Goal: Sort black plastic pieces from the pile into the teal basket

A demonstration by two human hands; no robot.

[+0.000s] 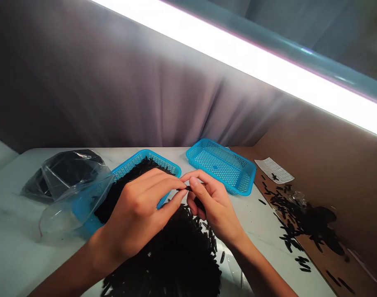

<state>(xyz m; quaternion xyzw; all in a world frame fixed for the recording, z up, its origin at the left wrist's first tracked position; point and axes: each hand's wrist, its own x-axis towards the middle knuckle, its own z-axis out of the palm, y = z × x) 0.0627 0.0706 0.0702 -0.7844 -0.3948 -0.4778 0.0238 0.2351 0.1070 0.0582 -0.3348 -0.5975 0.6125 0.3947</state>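
We are seeing both bare hands meeting over the table, the left hand (135, 218) and the right hand (214, 210) pinching a small black piece (183, 188) between their fingertips. Both grips look closed on it, though the fingers hide most of the piece. The right hand is also curling around a dark bit near its palm; we cannot tell exactly what that is. We are judging the piece as light, stiff and thin, easy to lose from the fingers, so it probably wants a fingertip pinch along its length. A heap of similar black pieces (172, 255) is lying directly below the hands, and more are filling a blue perforated plastic basket (145, 161) behind them. A second blue basket (222, 165) is standing just right of it. A clear zip bag (73, 185) with dark contents is lying at left. We are noting a white table (30, 251), a brown cardboard panel (346, 173) with scattered black pieces (299, 218), and a gridded paper slip (274, 170). A grey curtain (114, 82) and a bright light tube (238, 53) are filling the background.
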